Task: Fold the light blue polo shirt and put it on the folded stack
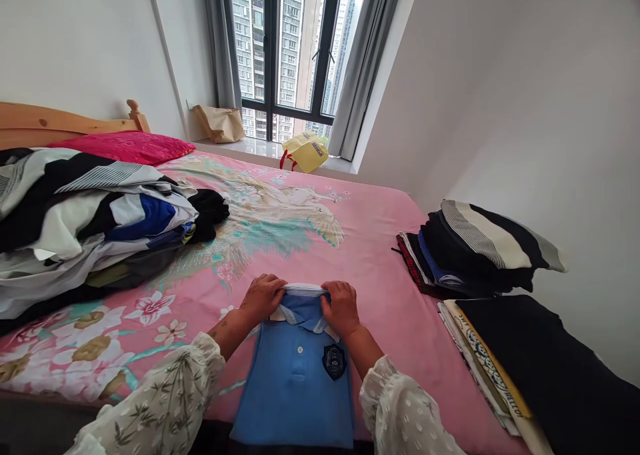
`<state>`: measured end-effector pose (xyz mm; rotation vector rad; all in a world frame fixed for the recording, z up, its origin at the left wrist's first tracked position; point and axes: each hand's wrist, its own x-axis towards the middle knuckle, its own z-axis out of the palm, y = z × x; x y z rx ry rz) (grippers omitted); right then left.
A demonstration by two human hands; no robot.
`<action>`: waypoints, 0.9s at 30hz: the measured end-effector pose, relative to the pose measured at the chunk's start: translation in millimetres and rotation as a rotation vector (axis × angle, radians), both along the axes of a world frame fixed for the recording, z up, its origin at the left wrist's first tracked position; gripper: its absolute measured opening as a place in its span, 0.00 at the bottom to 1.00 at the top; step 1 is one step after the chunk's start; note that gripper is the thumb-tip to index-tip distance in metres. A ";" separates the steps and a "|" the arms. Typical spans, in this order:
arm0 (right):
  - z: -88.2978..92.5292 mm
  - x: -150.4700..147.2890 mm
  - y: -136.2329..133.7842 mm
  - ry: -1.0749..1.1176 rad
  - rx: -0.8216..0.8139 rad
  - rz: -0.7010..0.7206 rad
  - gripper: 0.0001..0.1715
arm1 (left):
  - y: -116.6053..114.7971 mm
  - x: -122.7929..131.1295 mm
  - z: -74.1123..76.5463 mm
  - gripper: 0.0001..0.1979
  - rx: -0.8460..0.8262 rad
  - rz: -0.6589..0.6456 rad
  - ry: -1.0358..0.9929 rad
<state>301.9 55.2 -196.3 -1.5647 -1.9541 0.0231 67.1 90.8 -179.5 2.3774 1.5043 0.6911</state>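
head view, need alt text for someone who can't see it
A person's hands hold the collar of a blue polo shirt lying on a pink floral bed sheet. A jumbled clothes heap lies to the left, stacks of folded clothes to the right, and a window beyond.

One blue polo shirt (295, 401), folded, dark shield badge (334, 361) on its chest, laid on a pink floral bedsheet (375, 235); from my remote post I log the left hand (263, 297) and right hand (341, 306) gripping its collar (304, 288), one at each side. Left: one loose heap of clothes (110, 225). Right: rear stack (470, 248) (striped fabric on top, I note) and front stack (535, 361), topped in black. Beyond: red pillow (125, 148), brown paper bag (223, 125), yellow bag (306, 152).
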 end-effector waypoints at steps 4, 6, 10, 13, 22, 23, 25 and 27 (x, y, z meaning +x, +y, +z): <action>5.8 -4.7 2.8 -0.040 -0.026 -0.014 0.05 | -0.4 5.5 1.1 0.05 -0.148 0.066 -0.266; 7.7 -5.5 5.1 -0.038 -0.035 -0.076 0.04 | 1.5 8.3 1.5 0.06 -0.244 0.141 -0.449; 7.5 -4.9 7.3 -0.007 -0.068 -0.119 0.02 | 4.8 7.3 -1.2 0.22 -0.411 0.182 -0.631; 4.2 -2.9 7.3 0.040 -0.136 -0.143 0.03 | 4.2 -0.7 -3.3 0.28 -0.620 0.181 -0.737; -6.4 -5.8 7.2 0.154 -0.102 -0.133 0.08 | 1.4 -8.1 0.1 0.23 -0.917 0.200 -0.889; -6.9 -5.6 6.3 0.167 -0.090 -0.131 0.08 | 1.4 -8.4 -0.6 0.23 -0.958 0.217 -0.870; -7.9 -4.7 4.2 0.197 -0.075 -0.128 0.09 | 0.0 -10.1 -2.2 0.25 -1.048 0.243 -0.816; -9.0 -3.8 2.1 0.229 -0.064 -0.120 0.09 | -3.6 -12.6 -2.7 0.25 -1.126 0.197 -0.840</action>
